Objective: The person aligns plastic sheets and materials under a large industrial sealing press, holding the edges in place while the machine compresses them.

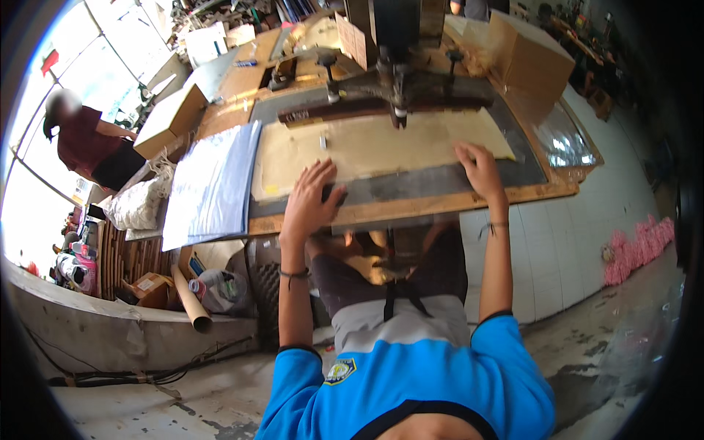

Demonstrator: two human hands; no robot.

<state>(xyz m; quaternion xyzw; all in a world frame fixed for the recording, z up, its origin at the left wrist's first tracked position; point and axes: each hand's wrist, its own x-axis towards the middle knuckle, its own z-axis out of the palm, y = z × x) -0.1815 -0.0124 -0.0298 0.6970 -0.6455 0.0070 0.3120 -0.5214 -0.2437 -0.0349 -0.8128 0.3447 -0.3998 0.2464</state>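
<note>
A tan rectangular sheet (396, 150) lies on the dark plate of a worktable in front of me, with a small pale metallic piece (323, 142) on it. My left hand (312, 202) rests at the sheet's near left edge, palm down, its fingers stretched out and the thumb apart. Toward the sheet's right end, my right hand (482, 172) touches it with loosely bent fingers; I see nothing held in it. Just beyond the sheet stands a press head (400, 95) with a long dark bar (315, 114) running across.
Left of the sheet lies a stack of clear plastic sheets (213, 183), beside a white cloth bundle (143, 202). Cardboard boxes (532, 59) stand at the back right and left. Another person (92, 143) is at far left. Pink stringy material (638, 249) lies on the right floor.
</note>
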